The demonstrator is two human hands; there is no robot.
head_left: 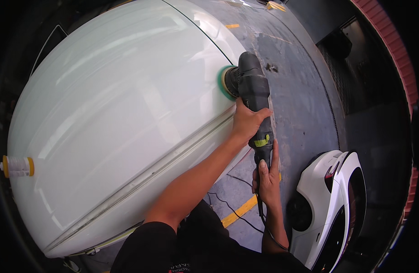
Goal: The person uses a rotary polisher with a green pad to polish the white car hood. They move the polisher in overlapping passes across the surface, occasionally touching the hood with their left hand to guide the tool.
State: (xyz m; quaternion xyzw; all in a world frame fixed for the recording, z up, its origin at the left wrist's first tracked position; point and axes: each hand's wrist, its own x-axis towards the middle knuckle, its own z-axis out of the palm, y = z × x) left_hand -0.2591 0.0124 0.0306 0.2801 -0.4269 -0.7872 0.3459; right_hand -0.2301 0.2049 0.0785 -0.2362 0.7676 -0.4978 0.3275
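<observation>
- Far left, a pale bottle (pixel 19 167) with yellow ends and a white nozzle sits at the roof's edge, nozzle pointing outward; I cannot tell whether it stands or lies.
- The white roof (pixel 109 100) fills the left and middle, broad, rounded and glossy with reflections; a thin dark seam (pixel 200 32) crosses its far part, and a long trim strip (pixel 152 172) runs slantwise along its near side.
- The green-edged pad (pixel 226 83) faces the roof near its right side, apparently touching it; the black polisher (pixel 255 88) that carries it lies lengthwise just past the roof's edge, its handle end toward the person.
- The left hand (pixel 248 122) reaches across from below, just behind the pad; its fingers are clamped on the polisher's body.
- A yellow-green tape (pixel 262 142) marks the polisher between the two hands.
- The right hand (pixel 267 182) grips the rear handle, thumb on top, one finger stretched along the right side; its other fingers are partly hidden.
- A black cord (pixel 239 214) trails below, over the grey floor (pixel 300 104) and across a yellow line (pixel 241 212).
- Lower right, a white car (pixel 334 200) stands on the floor, well apart from the roof.
</observation>
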